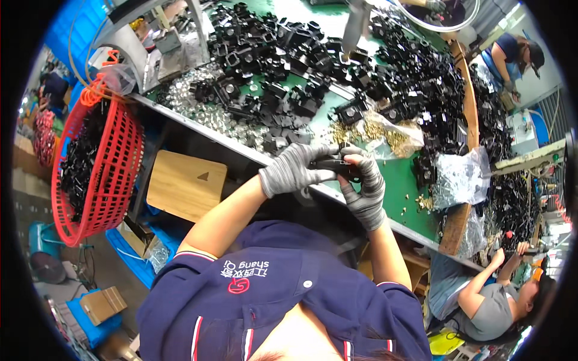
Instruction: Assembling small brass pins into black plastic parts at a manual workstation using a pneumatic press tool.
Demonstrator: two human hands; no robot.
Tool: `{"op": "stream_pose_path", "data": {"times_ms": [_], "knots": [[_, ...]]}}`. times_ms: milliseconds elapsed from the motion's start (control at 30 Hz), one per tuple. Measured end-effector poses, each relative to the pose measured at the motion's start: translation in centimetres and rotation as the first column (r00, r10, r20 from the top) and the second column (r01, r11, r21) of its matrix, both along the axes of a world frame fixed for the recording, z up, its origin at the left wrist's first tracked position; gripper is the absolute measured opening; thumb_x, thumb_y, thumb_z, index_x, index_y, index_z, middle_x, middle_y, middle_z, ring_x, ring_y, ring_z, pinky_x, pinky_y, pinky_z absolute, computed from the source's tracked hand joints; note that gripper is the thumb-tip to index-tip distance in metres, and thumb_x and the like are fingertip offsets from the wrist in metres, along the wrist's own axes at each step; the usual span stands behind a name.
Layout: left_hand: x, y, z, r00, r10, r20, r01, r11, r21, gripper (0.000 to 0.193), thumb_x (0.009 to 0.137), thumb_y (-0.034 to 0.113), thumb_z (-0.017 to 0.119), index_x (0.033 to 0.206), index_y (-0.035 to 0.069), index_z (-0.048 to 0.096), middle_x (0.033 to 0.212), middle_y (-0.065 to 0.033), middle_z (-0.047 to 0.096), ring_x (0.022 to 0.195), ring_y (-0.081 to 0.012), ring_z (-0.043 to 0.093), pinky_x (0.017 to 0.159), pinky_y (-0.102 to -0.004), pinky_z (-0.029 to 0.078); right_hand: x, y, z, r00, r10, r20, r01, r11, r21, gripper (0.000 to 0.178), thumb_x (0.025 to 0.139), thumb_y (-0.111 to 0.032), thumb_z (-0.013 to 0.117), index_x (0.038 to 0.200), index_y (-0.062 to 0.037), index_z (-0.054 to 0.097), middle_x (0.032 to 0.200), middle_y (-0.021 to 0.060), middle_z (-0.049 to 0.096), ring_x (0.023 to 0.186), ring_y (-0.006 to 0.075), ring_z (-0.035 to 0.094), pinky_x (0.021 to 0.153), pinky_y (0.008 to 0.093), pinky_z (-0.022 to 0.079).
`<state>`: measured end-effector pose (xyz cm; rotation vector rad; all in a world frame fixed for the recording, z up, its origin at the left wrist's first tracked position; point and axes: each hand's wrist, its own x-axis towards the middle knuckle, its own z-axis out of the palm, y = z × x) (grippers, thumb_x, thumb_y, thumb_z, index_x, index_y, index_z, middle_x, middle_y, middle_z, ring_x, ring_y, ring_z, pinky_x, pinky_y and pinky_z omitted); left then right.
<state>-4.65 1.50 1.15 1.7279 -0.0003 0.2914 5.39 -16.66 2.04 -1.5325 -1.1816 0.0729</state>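
Both hands wear grey striped gloves and meet at the bench's front edge. Between them is a small black moulded part (330, 163), partly covered by fingers. My left hand (292, 170) grips its left side, fingers along the top and thumb below. My right hand (366, 194) closes on its right end, with bare fingertips showing. Just beyond lie small brass-coloured pieces (344, 133) and a clear bag (394, 135) of more such pieces. Heaps of similar black parts (289, 48) cover much of the green bench top (406, 210).
Clear small pieces (208, 114) lie along the bench's left edge. A red basket (99, 174) of black parts stands at left, near a wooden stool (186, 183). A wooden divider (468, 102) and plastic bag (462, 174) are at right. A co-worker (490, 307) sits beyond.
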Motion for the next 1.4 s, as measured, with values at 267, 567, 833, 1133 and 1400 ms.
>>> {"op": "stream_pose_path", "data": {"times_ms": [267, 567, 833, 1133, 1400], "knots": [[3.4, -1.1, -4.4, 0.987, 0.108, 0.120, -0.158, 0.801, 0.578, 0.041, 0.083, 0.014, 0.075, 0.122, 0.005, 0.066, 0.110, -0.0155, 0.070, 0.098, -0.0323, 0.069, 0.085, -0.0386, 0.055, 1.6, -2.2, -4.2, 0.958, -0.284, 0.031, 0.286, 0.953, -0.101, 0.046, 0.081, -0.005, 0.073, 0.126, -0.0044, 0.062, 0.120, 0.0139, 0.065, 0.103, 0.0258, 0.065, 0.092, 0.0347, 0.051], [4.4, -0.2, -2.4, 0.995, 0.001, 0.098, -0.051, 0.853, 0.519, 0.032, 0.083, 0.013, 0.075, 0.114, 0.005, 0.069, 0.107, -0.0149, 0.071, 0.100, -0.0321, 0.068, 0.086, -0.0381, 0.055, 5.5, -4.0, -5.3, 0.813, -0.308, -0.495, 0.186, 0.942, -0.281, 0.034, 0.082, -0.006, 0.074, 0.115, -0.0033, 0.068, 0.101, 0.0116, 0.070, 0.092, 0.0257, 0.067, 0.086, 0.0326, 0.052], [6.5, 5.6, -1.4, 0.954, 0.282, 0.104, -0.279, 0.704, 0.653, 0.026, 0.080, 0.016, 0.075, 0.103, 0.005, 0.072, 0.106, -0.0107, 0.071, 0.101, -0.0295, 0.066, 0.091, -0.0397, 0.052, 12.9, 0.3, -5.0, 0.804, -0.434, 0.407, 0.588, 0.479, -0.651, 0.032, 0.088, -0.030, 0.069, 0.113, -0.0090, 0.068, 0.098, 0.0146, 0.072, 0.093, 0.0312, 0.069, 0.086, 0.0428, 0.053], [4.3, 5.3, 0.8, 0.985, 0.127, 0.114, -0.167, 0.572, 0.803, 0.027, 0.074, 0.018, 0.077, 0.100, 0.011, 0.073, 0.103, -0.0065, 0.070, 0.099, -0.0295, 0.064, 0.090, -0.0420, 0.050, 15.8, 1.8, -6.1, 0.750, -0.355, 0.558, 0.661, 0.438, -0.610, 0.034, 0.091, -0.035, 0.064, 0.115, -0.0117, 0.067, 0.099, 0.0158, 0.071, 0.094, 0.0338, 0.067, 0.086, 0.0468, 0.052], [4.3, 5.8, -1.1, 0.997, -0.070, -0.035, 0.063, 0.468, 0.881, 0.032, 0.071, 0.013, 0.077, 0.103, 0.012, 0.073, 0.101, -0.0050, 0.070, 0.098, -0.0294, 0.064, 0.086, -0.0416, 0.051, 17.5, 1.0, -8.0, 0.875, -0.395, 0.280, 0.484, 0.692, -0.536, 0.028, 0.092, -0.028, 0.062, 0.112, -0.0099, 0.067, 0.090, 0.0180, 0.070, 0.082, 0.0364, 0.067, 0.077, 0.0479, 0.052]]}}
